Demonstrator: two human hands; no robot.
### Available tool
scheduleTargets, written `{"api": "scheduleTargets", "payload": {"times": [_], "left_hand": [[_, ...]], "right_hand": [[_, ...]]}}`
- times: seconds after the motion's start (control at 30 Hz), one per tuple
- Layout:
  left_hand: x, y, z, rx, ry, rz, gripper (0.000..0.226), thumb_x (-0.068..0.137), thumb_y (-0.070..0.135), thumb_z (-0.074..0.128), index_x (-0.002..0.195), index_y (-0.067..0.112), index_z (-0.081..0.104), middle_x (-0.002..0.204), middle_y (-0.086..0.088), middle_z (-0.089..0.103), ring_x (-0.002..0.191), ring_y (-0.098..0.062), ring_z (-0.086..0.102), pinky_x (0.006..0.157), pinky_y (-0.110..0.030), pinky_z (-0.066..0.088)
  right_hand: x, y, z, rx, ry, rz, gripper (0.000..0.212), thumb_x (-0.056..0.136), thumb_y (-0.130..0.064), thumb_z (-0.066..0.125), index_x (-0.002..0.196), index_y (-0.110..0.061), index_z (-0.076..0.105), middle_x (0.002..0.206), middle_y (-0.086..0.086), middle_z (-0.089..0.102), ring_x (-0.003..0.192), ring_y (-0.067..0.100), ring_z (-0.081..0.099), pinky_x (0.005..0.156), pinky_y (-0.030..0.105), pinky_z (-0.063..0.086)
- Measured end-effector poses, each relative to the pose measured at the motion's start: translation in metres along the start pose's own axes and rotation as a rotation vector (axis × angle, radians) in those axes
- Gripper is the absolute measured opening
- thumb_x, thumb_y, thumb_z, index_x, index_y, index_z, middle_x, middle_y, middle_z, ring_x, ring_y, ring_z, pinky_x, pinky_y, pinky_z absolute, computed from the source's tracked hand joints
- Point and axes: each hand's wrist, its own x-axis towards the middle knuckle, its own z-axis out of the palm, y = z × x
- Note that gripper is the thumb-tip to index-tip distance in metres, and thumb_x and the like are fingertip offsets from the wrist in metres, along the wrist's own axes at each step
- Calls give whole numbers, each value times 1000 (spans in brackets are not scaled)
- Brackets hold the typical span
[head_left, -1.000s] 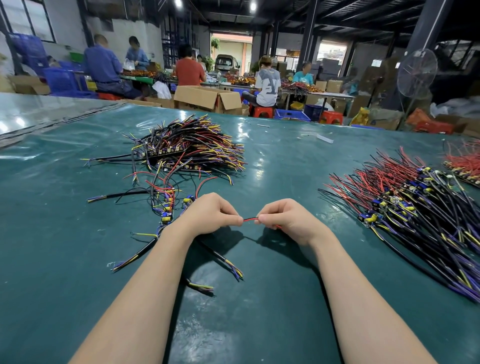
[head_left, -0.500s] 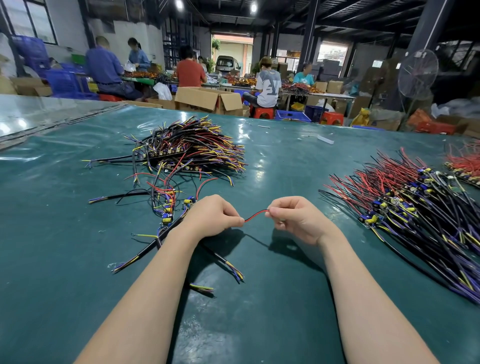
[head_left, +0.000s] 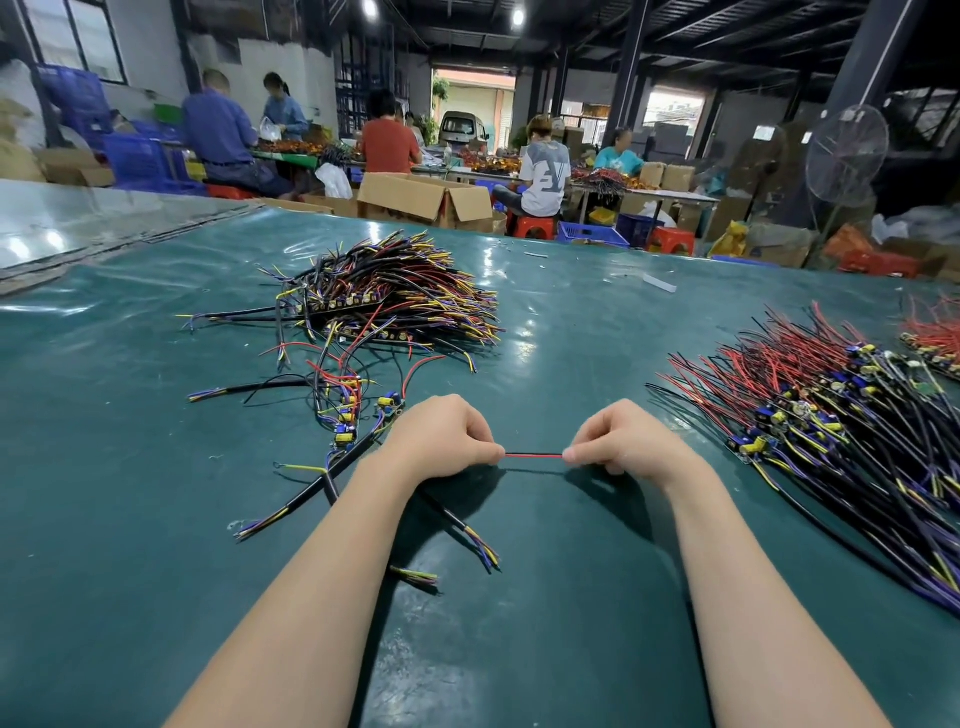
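Head view: your left hand (head_left: 441, 439) and right hand (head_left: 621, 441) each pinch an end of the red wire (head_left: 534, 455), pulled straight just above the desk (head_left: 571, 597); wire piles (head_left: 384, 296) either side.

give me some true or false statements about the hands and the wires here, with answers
1. The left hand and the right hand both pinch the red wire. True.
2. The red wire sags in a loose loop between the hands. False: it runs straight from one to the other.
3. A pile of wired boards lies on the green table, to the right of the right hand. True.
4. The left hand holds a pair of scissors. False: no scissors are in view.
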Motion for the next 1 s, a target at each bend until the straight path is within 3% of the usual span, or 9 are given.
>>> {"api": "scheduleTargets", "payload": {"times": [0.07, 0.2, 0.3, 0.37, 0.47, 0.63, 0.8, 1.0], "left_hand": [[-1, 2, 1, 23, 23, -2, 16, 76, 39, 66, 62, 32, 65, 53, 14, 55, 62, -7, 52, 51, -20, 32], [-1, 5, 3, 59, 67, -12, 16, 77, 39, 65, 64, 31, 63, 57, 12, 55, 68, -13, 53, 51, -20, 33], [0, 5, 6, 82, 90, 17, 12, 81, 39, 62, 74, 31, 68, 67, 12, 58, 75, -13, 55, 59, -22, 35], [0, 5, 7, 95, 112, 27, 12, 82, 39, 62, 83, 31, 71, 70, 13, 57, 76, -14, 54, 63, -22, 36], [1, 6, 10, 106, 147, 20, 14, 82, 40, 61, 87, 32, 72, 79, 10, 63, 85, -17, 59, 64, -22, 36], [2, 8, 16, 157, 188, 28, 17, 85, 42, 57, 91, 33, 69, 94, 4, 69, 94, -20, 60, 66, -24, 36], [4, 8, 16, 163, 156, 13, 16, 87, 39, 54, 92, 30, 67, 98, 4, 69, 98, -22, 60, 69, -26, 37], [4, 5, 13, 160, 117, 32, 12, 87, 37, 54, 75, 33, 54, 80, 11, 58, 86, -16, 56, 68, -25, 36]], "right_hand": [[4, -2, 5, -138, 36, 59, 25, 72, -12, 74, 50, -17, 62, 45, -4, 49, 47, 9, 41, 42, 15, 30], [8, -4, 8, -290, 116, 91, 29, 68, -21, 78, 49, -19, 57, 52, -2, 53, 54, 10, 47, 49, 22, 35], [5, -3, 4, -346, 58, 13, 22, 71, -18, 75, 55, -19, 59, 57, -4, 54, 58, 11, 49, 52, 23, 39], [3, -6, 5, -358, 35, -45, 9, 73, -13, 70, 70, -21, 69, 65, -6, 58, 68, 12, 54, 63, 24, 46], [7, -16, 20, -355, 15, -125, 12, 78, -19, 64, 83, -25, 72, 71, -11, 61, 74, 11, 57, 71, 25, 47], [16, -24, 51, -477, 107, -228, 15, 86, -20, 57, 90, -16, 71, 93, 5, 69, 90, 23, 58, 73, 30, 44], [19, -19, 46, -474, 127, -199, 14, 84, -24, 62, 86, -14, 71, 71, -5, 53, 82, 21, 55, 70, 29, 42], [16, -3, 24, -357, 91, -146, 11, 82, -20, 66, 72, -16, 64, 65, -12, 51, 73, 14, 51, 64, 24, 37]]}}
